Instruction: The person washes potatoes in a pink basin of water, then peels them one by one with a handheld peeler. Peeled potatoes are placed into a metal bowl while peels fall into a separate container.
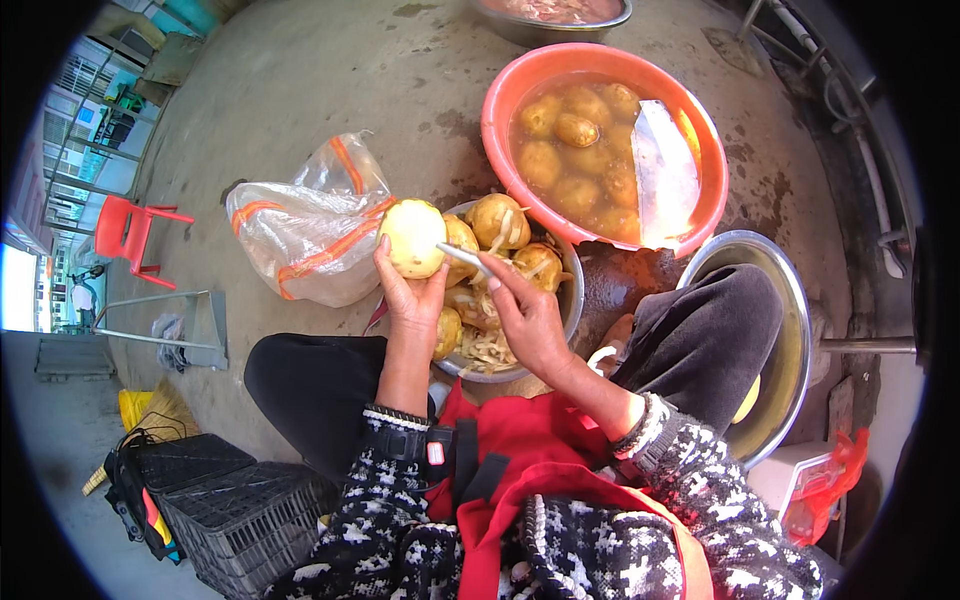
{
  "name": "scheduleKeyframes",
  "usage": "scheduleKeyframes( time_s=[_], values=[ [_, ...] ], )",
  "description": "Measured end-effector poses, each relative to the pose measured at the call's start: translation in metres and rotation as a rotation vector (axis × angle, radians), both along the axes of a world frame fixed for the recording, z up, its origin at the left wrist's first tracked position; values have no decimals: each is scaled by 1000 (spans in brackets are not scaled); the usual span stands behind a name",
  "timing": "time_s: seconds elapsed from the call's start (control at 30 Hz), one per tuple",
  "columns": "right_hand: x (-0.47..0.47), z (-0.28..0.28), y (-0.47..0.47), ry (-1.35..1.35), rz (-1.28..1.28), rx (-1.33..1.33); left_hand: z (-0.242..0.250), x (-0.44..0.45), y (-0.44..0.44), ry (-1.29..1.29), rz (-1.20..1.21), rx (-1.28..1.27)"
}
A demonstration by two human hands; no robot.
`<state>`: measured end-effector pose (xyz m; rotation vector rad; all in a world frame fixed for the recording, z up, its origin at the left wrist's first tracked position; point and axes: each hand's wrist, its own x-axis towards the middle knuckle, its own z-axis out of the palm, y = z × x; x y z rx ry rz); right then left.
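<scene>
My left hand (411, 289) holds up a large, mostly peeled potato (412, 238), pale yellow with small bits of skin at its edge. In my right hand (525, 319) is a peeler (463, 257), its tip at the potato's right side. Below both hands a metal basin (576, 289) holds several unpeeled potatoes (496, 221) and a heap of peel strips (487, 351). Beyond it stands a red plastic tub (496, 112) with several potatoes (576, 130) in murky water and a pale flat sheet (664, 176) leaning inside its right part.
A clear plastic sack (315, 232) with orange stripes lies left of the basin. A wide metal basin (801, 360) stands by my right knee, another metal basin (551, 34) at the top. Black plastic crates (240, 517), a broom (161, 416) and a red chair (131, 236) are at left.
</scene>
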<state>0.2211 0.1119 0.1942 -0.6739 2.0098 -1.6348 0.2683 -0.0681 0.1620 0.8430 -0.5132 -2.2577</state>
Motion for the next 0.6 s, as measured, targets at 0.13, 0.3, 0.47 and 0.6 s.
scheduleKeyframes(
  time_s=[0.13,0.3,0.47,0.6],
  values=[
    [-34,-3,-13,42,-161,-107,4,4,7,87,-129,39],
    [-15,-8,-22,44,-192,-88,0,-7,20,110,-127,37],
    [25,-10,-10,87,-124,-134,-4,-12,13,99,-17,43],
    [30,-3,-4,179,9,-146,0,-9,2,197,-67,108]
  ],
)
